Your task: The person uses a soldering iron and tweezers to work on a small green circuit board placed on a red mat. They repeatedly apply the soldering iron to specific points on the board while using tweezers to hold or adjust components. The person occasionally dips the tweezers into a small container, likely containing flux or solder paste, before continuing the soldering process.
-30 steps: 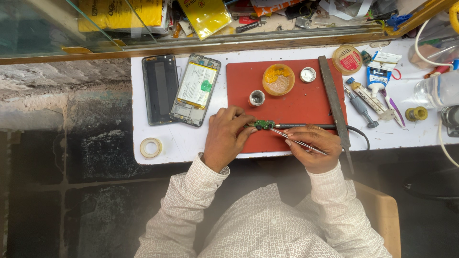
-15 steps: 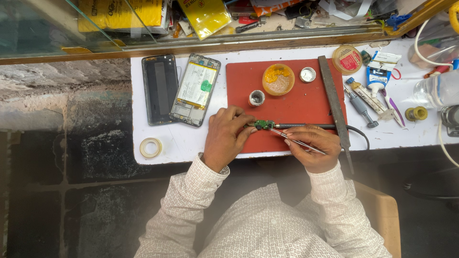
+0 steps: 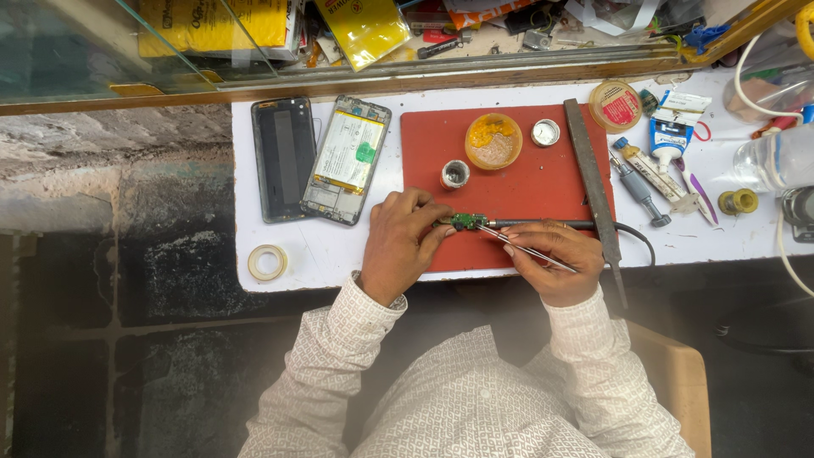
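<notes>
My left hand [image 3: 400, 244] pinches a small green circuit board [image 3: 465, 221] at the front of a red work mat [image 3: 543, 178]. My right hand [image 3: 555, 257] grips thin metal tweezers [image 3: 517, 246] whose tips reach the board. A black soldering iron [image 3: 543, 224] lies across the mat just beyond my right fingers, its tip at the board and its cable trailing off to the right.
An opened phone [image 3: 347, 159] and its dark back cover [image 3: 282, 156] lie left of the mat. On the mat stand a yellow flux tin [image 3: 493, 141] and two small round pots. A metal file [image 3: 593, 191], glue tubes, solder and a tape roll [image 3: 267, 261] lie around.
</notes>
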